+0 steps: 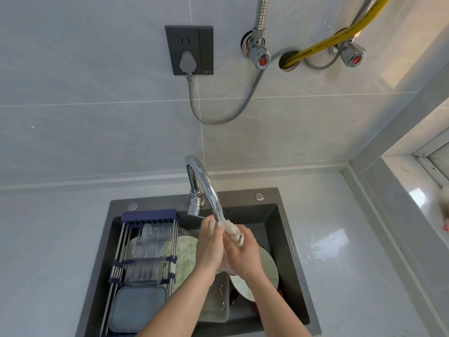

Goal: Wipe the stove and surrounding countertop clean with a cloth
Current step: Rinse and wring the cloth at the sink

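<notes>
Both hands, left [211,246] and right [243,257], clench a cloth [233,233] under the tap [206,183]. Dishes [266,266] fill the sink [286,215] below.

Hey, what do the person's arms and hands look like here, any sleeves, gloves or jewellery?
Both forearms are bare as far as the frame shows, with no sleeves in view. The left hand and right hand wear no gloves, and no rings, watch or bracelets are visible. The hands look wet.

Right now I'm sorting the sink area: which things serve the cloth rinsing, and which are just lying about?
In use: white cloth, left hand, right hand, curved chrome tap, dark sink.
Lying about: green-smeared plates, clear plastic container, metal rack, grey plug.
</notes>
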